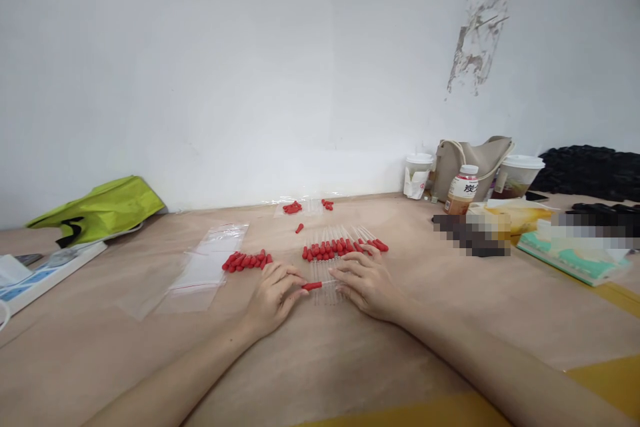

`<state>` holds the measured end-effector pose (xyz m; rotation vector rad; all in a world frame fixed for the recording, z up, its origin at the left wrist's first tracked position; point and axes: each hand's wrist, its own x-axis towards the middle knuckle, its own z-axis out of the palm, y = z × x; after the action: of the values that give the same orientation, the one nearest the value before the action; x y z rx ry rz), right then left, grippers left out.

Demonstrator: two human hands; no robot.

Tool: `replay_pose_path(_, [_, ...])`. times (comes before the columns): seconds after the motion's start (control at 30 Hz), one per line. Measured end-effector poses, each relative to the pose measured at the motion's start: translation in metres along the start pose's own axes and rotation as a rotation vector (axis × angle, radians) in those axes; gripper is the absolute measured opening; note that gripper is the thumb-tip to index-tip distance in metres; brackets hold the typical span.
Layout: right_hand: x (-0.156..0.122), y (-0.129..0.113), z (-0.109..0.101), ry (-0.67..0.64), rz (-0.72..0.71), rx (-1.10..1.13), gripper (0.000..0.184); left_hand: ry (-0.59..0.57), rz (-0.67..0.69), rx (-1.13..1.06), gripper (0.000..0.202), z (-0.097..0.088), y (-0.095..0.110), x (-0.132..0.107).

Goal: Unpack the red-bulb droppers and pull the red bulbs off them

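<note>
My left hand (274, 293) is curled, its fingertips pinching the red rubber bulb (312, 286) of a clear dropper that lies across the table. My right hand (364, 280) rests beside it, fingers bent down onto the dropper's glass tube. Just beyond my hands lies a row of finished droppers with red bulbs (344, 245). A small heap of loose red bulbs (247, 260) sits to the left of the row. More red bulbs (292, 207) lie further back near the wall.
Clear zip bags (206, 267) lie left of the bulbs. A green bag (100, 208) and a white strip are at far left. Cups (520, 175), a bottle (461, 189), a beige bag (473, 163) and a tissue pack (570, 257) stand at right.
</note>
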<state>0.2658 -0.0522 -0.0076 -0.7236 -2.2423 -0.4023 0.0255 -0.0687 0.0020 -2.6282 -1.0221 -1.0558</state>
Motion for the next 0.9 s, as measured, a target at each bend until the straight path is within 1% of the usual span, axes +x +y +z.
replay_pose_path(0.07, [0.000, -0.001, 0.003, -0.001, -0.013, 0.004, 0.022, 0.009, 0.004, -0.001, 0.010, 0.001, 0.001, 0.000])
replay_pose_path(0.17, [0.000, -0.003, 0.006, -0.001, -0.023, 0.007, 0.019, -0.007, 0.006, -0.018, 0.012, 0.003, 0.003, 0.001])
replay_pose_path(0.33, [0.001, -0.006, 0.007, 0.001, -0.017, 0.036, 0.018, -0.062, 0.032, -0.004, 0.025, 0.006, 0.007, 0.006])
replay_pose_path(0.47, [0.001, -0.009, 0.007, 0.012, -0.056, 0.045, 0.017, -0.106, 0.041, 0.004, 0.021, 0.006, 0.012, 0.008])
replay_pose_path(0.57, [0.001, -0.010, 0.007, 0.017, -0.093, 0.055, 0.017, -0.117, 0.029, 0.022, 0.018, 0.007, 0.014, 0.009])
replay_pose_path(0.7, [-0.001, -0.009, 0.007, 0.021, -0.131, 0.065, 0.017, -0.111, 0.030, 0.064, 0.023, 0.008, 0.015, 0.007])
replay_pose_path(0.9, [-0.001, -0.008, 0.005, -0.002, -0.139, 0.048, 0.020, -0.133, 0.070, 0.058, 0.026, 0.006, 0.017, 0.006])
